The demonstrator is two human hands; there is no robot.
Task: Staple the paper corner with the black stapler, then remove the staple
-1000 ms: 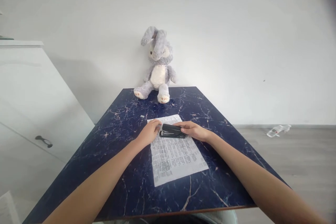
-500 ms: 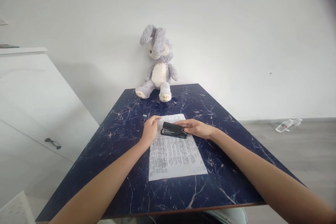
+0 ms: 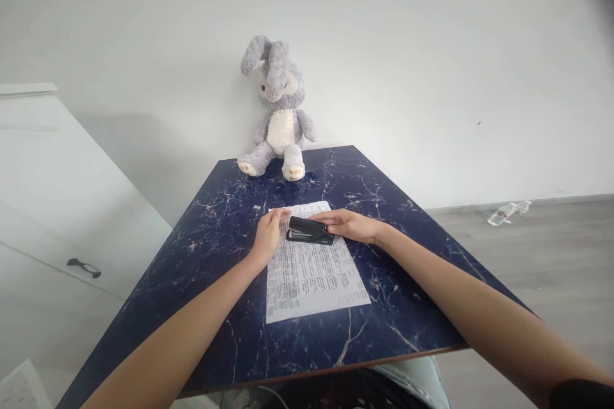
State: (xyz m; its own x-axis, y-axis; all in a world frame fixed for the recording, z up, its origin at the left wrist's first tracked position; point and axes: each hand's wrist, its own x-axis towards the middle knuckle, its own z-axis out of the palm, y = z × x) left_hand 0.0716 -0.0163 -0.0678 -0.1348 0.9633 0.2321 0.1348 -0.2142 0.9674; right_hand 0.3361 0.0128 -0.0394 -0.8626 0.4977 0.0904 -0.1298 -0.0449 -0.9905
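Note:
A black stapler (image 3: 311,231) lies over the upper part of a printed sheet of paper (image 3: 319,281), with its jaw end pointing left. My right hand (image 3: 352,225) holds the stapler at its right end, fingers along the far side and thumb at the near side. At the sheet's upper left edge, my left hand (image 3: 268,233) has its fingers closed on the paper, close to the stapler's jaw but apart from it. The thumb and the pinched edge are partly hidden. Beneath the sheet is a dark blue marbled table (image 3: 230,326).
A grey plush rabbit (image 3: 281,108) sits at the table's far end against the wall. Just beyond my left hand lies a small pale scrap (image 3: 257,208). A white cabinet (image 3: 71,192) stands on the left. On the floor at right is a clear plastic bottle (image 3: 503,213).
The view has shifted slightly, so the table, rabbit and sheet appear a little further left and higher. Both hands keep their grip, and the stapler stays over the sheet's upper part.

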